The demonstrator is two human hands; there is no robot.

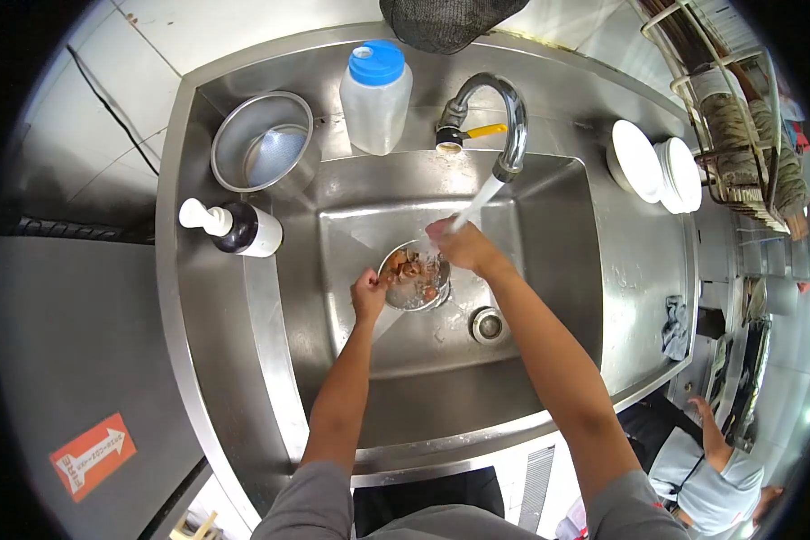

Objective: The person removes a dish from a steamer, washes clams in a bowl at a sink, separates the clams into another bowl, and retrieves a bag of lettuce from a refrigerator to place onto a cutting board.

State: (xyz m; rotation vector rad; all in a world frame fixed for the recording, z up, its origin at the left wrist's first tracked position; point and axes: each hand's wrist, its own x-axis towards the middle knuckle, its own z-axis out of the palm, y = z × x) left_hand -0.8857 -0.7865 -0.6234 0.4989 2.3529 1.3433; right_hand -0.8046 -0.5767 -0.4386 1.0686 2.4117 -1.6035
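A round metal pot [445, 299] with brownish-orange pieces and water in it stands in the steel sink [459, 360]. My left hand [369, 295] is closed on the pot's left rim or handle. Over the pot's upper right edge is my right hand [455, 243], its fingers curled together at the water stream; what they hold, if anything, is hidden. Water runs from the curved faucet [517, 135] down onto that hand. A round drain [489, 326] lies right of the pot.
Behind the sink stand a metal pot [265, 144], a blue-lidded jug [376, 99] and a yellow valve lever [486, 130]. A pump bottle [243, 229] is left, white bowls [634, 162] and a grey cloth [674, 326] right. Another person [706, 477] is at lower right.
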